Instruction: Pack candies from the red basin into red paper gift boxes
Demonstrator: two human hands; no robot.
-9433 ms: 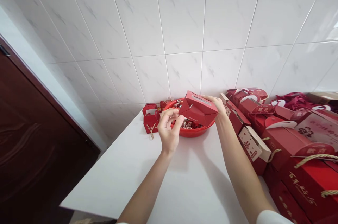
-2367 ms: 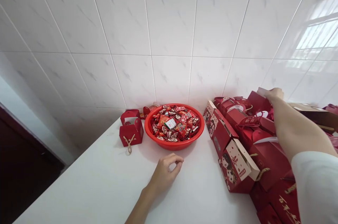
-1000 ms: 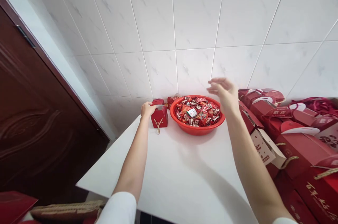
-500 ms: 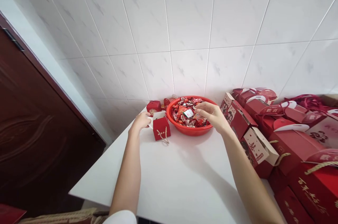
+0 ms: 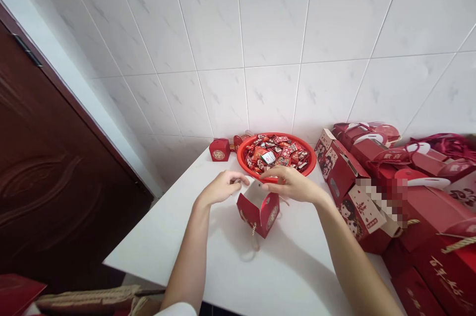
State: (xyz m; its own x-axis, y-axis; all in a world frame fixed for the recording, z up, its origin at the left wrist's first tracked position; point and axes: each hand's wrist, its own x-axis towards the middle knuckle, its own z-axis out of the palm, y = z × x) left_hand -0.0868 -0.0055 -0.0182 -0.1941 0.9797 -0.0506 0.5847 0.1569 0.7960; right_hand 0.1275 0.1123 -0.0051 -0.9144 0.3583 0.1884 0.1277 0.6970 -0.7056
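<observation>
A small red gift box [image 5: 260, 214] with a white inside stands with its top open on the white table, turned so that one corner faces me. Twisted cord loops hang from its sides. My left hand [image 5: 223, 188] is at the box's upper left, thumb and fingers pinched on a pale flap. At the far right edge of the opening, my right hand [image 5: 292, 184] has its thumb and fingers closed about the rim, partly hiding it. Just behind the box sits a red basin [image 5: 313, 166] full of wrapped candies [image 5: 280, 152].
Another small red box [image 5: 219, 150] stands near the wall, left of the basin. Many larger red gift boxes [image 5: 420, 207] are stacked along the right side. The white table [image 5: 156, 251] ends at the left, beyond which is a dark wooden door [image 5: 55, 167].
The gift box has come nearer and to the right, and has turned. My right hand has left the candies and moved to the box; my left hand has moved along with it.
</observation>
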